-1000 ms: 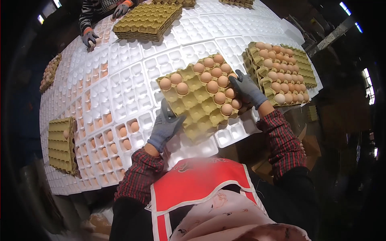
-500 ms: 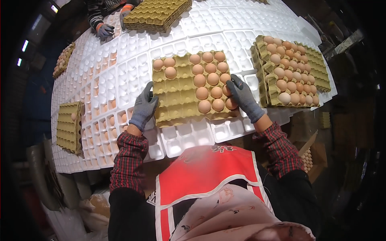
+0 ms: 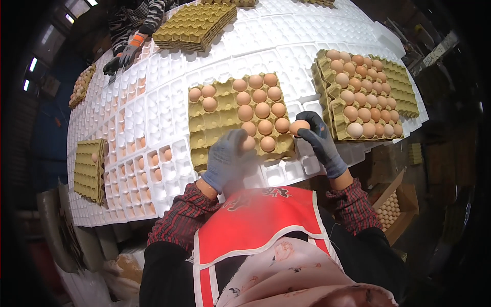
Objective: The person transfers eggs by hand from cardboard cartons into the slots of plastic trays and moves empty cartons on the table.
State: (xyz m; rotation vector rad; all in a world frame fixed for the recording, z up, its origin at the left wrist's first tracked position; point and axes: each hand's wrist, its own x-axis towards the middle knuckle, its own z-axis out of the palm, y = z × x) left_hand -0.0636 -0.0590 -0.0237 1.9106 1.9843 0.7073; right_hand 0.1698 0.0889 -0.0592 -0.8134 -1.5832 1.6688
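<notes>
My right hand (image 3: 319,140), in a grey glove, grips a brown egg (image 3: 298,126) just off the right edge of a yellow-olive egg tray (image 3: 207,120). My left hand (image 3: 227,151), also gloved and slightly blurred, has its fingers round another egg (image 3: 248,143) at the lower middle of that tray. The tray lies on white moulded plastic trays (image 3: 279,171). Several eggs fill much of its right side; a small group sits at its upper left, with bare cups between and below.
A full egg tray stack (image 3: 322,92) stands at right, empty olive stacks (image 3: 89,174) (image 3: 192,23) at left and back. Another egg tray (image 3: 76,89) is far left. A co-worker's gloved hands (image 3: 123,59) work at top left. An open carton of eggs (image 3: 396,204) stands below the table's right edge.
My hands have let go of the tray's sides, moved inward and down, and each closed on an egg. The tray has been turned straighter. The co-worker's hands have shifted.
</notes>
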